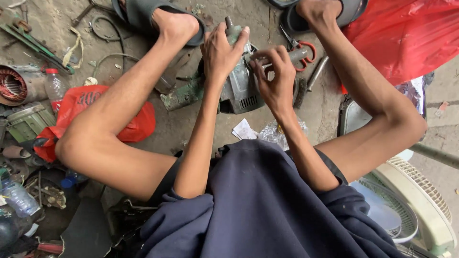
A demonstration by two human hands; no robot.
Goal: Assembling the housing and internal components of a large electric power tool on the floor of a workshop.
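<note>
I squat over a grey-green power tool body that stands on the concrete floor between my feet. My left hand grips its top end, fingers wrapped over the rounded nose. My right hand rests against the tool's right side, with thumb and fingers pinched together on a small part that I cannot make out. Red-handled pliers lie just behind my right hand, beside a metal rod.
A red plastic bag and a clear bottle lie at left among metal parts and a motor stator. A red sheet covers the upper right. A white fan grille sits at lower right. Paper scraps lie near my knees.
</note>
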